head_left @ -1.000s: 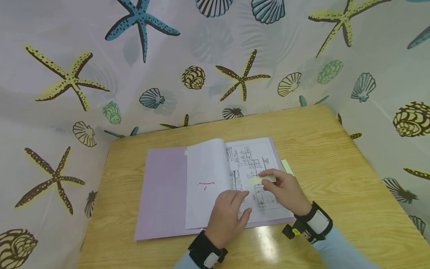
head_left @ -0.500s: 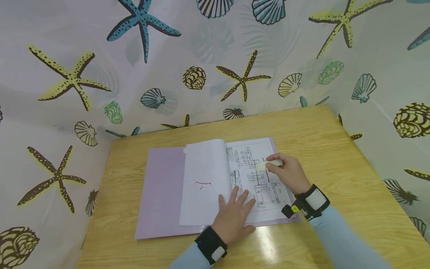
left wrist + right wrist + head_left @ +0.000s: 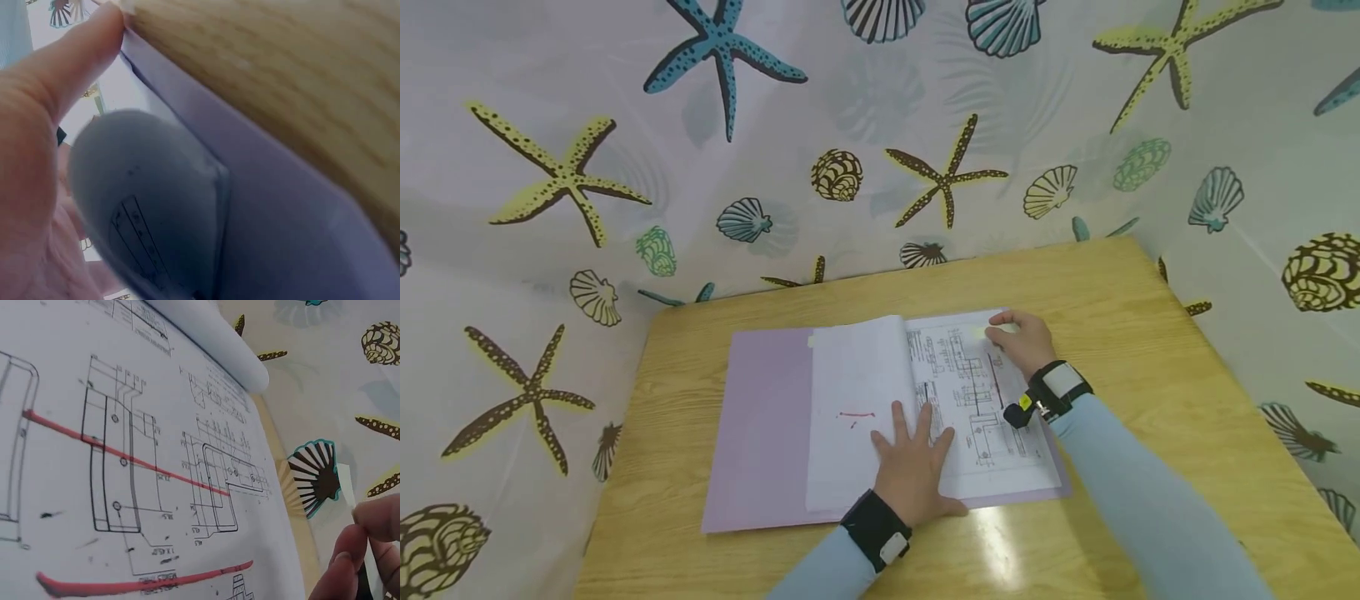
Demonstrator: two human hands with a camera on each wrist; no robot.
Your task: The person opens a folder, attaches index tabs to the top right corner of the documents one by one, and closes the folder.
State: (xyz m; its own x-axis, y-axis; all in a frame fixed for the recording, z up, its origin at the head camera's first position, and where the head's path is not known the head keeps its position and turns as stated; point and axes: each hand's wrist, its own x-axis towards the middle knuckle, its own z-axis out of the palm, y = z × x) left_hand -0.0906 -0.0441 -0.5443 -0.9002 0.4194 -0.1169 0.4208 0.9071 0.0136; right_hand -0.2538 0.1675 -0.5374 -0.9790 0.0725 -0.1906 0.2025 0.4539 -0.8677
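The wooden table carries a lilac folder lying open, nearer the front edge than the back and a little left of the middle. It is the only holder here, and in it lies a thin stack of white sheets: a turned leaf with a short red mark arches over the left half, and a page of technical drawings crossed by red lines lies flat on the right half, reaching almost to the folder's right edge.

The left hand lies flat with fingers spread across the fold where the two pages meet, near the folder's front edge, pressing the paper down. The paper is light and limp, so I judge it will buckle or slide if pushed and is best held by pressing flat or lifting at a corner.

The right hand is at the far right corner of the drawing page, fingertips pinching a small pale sticky tab, seen as a thin strip in the right wrist view. The tab looks featherlight and floppy, probably tacky on one face, so the fingertip pinch at one end suits it.
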